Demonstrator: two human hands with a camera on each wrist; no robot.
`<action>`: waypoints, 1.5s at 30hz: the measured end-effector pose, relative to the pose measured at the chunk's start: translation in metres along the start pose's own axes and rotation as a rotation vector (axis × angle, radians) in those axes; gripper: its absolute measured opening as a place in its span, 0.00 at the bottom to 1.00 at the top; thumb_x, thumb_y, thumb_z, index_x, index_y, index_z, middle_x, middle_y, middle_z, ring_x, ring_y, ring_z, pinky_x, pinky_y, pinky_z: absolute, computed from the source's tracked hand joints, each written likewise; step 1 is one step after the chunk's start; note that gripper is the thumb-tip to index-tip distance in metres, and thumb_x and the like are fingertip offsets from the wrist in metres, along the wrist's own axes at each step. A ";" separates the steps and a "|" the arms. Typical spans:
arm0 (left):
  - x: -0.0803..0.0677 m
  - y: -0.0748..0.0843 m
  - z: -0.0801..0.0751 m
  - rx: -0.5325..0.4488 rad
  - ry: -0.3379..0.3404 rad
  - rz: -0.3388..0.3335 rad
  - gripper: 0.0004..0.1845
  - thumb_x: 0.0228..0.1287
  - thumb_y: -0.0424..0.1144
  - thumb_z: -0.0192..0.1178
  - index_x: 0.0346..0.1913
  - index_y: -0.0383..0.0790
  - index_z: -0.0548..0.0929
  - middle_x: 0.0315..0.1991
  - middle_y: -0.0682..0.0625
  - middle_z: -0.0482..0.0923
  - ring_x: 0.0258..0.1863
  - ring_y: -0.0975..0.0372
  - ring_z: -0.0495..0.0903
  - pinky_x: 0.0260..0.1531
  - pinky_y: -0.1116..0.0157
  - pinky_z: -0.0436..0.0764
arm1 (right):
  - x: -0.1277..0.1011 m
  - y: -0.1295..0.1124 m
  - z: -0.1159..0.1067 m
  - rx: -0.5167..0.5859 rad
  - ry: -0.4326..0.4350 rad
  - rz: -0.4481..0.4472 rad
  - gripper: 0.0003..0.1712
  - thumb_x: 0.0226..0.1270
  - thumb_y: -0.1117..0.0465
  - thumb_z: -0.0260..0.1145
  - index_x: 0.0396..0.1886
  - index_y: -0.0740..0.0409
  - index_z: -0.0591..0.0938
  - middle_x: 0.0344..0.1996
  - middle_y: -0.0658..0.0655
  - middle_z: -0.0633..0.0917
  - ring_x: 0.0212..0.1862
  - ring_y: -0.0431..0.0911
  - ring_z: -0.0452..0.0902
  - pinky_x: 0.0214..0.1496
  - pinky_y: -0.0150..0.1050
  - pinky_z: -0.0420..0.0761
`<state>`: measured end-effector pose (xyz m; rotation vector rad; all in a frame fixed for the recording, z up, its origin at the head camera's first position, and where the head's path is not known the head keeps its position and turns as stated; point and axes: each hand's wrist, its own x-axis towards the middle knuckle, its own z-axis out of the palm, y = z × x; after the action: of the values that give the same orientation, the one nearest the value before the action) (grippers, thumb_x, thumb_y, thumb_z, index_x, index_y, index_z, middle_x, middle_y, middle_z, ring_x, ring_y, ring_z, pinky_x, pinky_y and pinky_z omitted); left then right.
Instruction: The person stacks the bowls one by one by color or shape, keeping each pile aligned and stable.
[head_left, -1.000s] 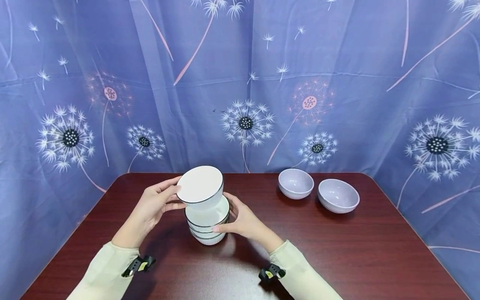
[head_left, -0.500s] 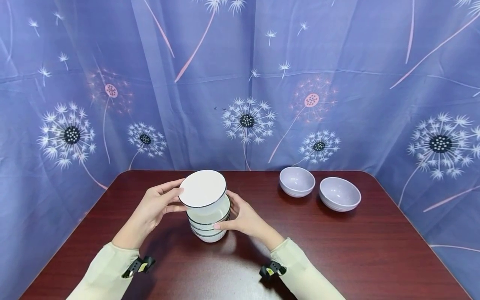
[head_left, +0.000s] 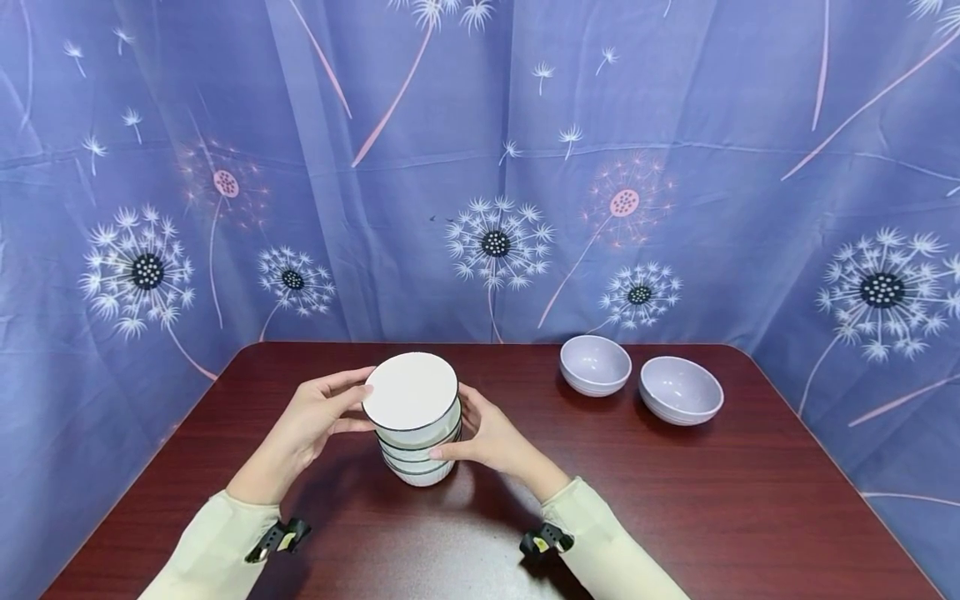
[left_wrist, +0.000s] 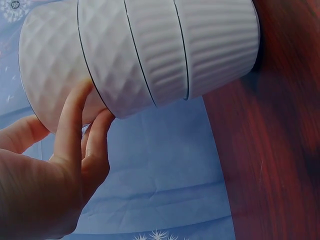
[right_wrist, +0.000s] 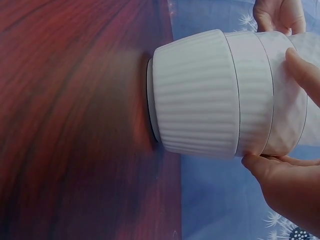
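Stack of white bowls (head_left: 417, 433) is seated upright on the dark red counter (head_left: 675, 500), left of centre. Four nested bowls are counted in the left wrist view: ribbed ones lower down, diamond-textured ones above. Thin dark rims are seen on each.

The top bowl (head_left: 411, 393) is pinched at its left side by the left hand (head_left: 315, 417), thumb above and fingers (left_wrist: 82, 130) curled against the diamond-textured wall. It is seated nested in the stack.

The stack is gripped on its right side by the right hand (head_left: 487, 433), with fingers wrapped round the upper bowls and the thumb laid across the front of the stack.

Two pale lilac bowls (head_left: 595, 364) (head_left: 681, 390) are set near the far right of the counter, side by side, well apart from the stack. A blue dandelion-print curtain (head_left: 480, 167) is hung behind.
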<state>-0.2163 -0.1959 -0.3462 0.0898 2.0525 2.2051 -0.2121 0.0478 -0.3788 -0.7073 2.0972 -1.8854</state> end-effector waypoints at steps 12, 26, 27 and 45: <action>0.000 -0.002 0.003 0.051 0.008 -0.032 0.27 0.55 0.32 0.60 0.58 0.27 0.67 0.40 0.47 0.78 0.30 0.59 0.80 0.34 0.55 0.80 | 0.001 0.005 0.001 0.026 -0.009 -0.038 0.49 0.42 0.72 0.71 0.64 0.62 0.56 0.61 0.59 0.64 0.64 0.47 0.56 0.65 0.42 0.57; 0.001 -0.004 0.002 0.098 -0.002 -0.031 0.27 0.52 0.30 0.61 0.57 0.27 0.68 0.40 0.44 0.78 0.33 0.60 0.80 0.34 0.57 0.81 | 0.002 0.006 0.000 0.026 -0.009 -0.041 0.48 0.42 0.72 0.71 0.64 0.62 0.57 0.61 0.58 0.65 0.64 0.47 0.56 0.65 0.42 0.57; 0.001 -0.004 0.002 0.099 -0.002 -0.028 0.27 0.52 0.30 0.61 0.57 0.26 0.68 0.40 0.44 0.78 0.33 0.60 0.80 0.34 0.57 0.81 | 0.002 0.006 0.000 0.025 -0.008 -0.040 0.48 0.41 0.73 0.71 0.64 0.62 0.57 0.61 0.58 0.64 0.64 0.47 0.56 0.65 0.42 0.57; 0.004 -0.004 -0.003 0.204 -0.015 -0.029 0.25 0.51 0.32 0.63 0.53 0.25 0.72 0.41 0.41 0.79 0.32 0.61 0.81 0.37 0.58 0.80 | 0.002 0.006 -0.001 0.030 -0.018 -0.055 0.52 0.40 0.74 0.71 0.65 0.63 0.54 0.62 0.60 0.62 0.64 0.48 0.57 0.65 0.43 0.58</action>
<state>-0.2208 -0.1980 -0.3502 0.0951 2.2489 1.9665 -0.2161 0.0481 -0.3844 -0.7796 2.0543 -1.9271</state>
